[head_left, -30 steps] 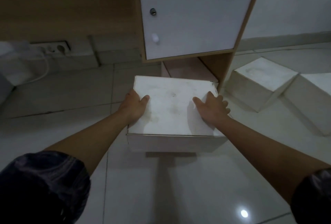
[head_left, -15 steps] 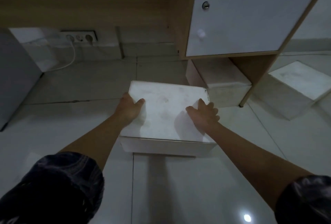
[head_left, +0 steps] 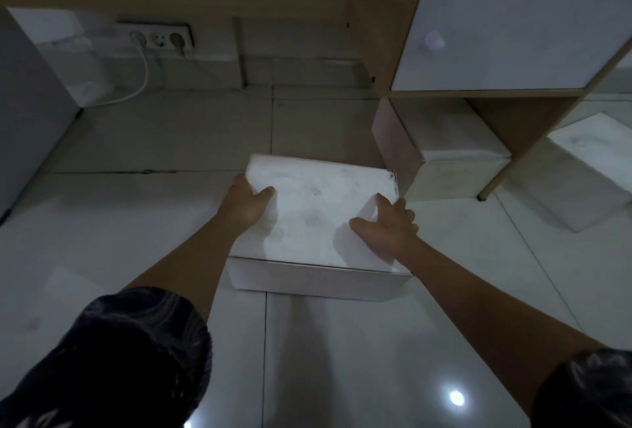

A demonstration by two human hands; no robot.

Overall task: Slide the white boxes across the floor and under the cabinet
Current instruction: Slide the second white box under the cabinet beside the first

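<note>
Head view: the left hand is pressed against the left edge of a white box, thumb laid on the lid, fingers wrapped down the side. The right hand is spread across the lid's right edge. The box sits on the tiled floor, just left of a second box lodged under the cabinet. A third box lies beyond the cabinet's right panel.

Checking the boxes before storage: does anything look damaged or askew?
The held box has smudges on its lid and a frayed far right corner. It sits skewed to the box under the cabinet.
</note>
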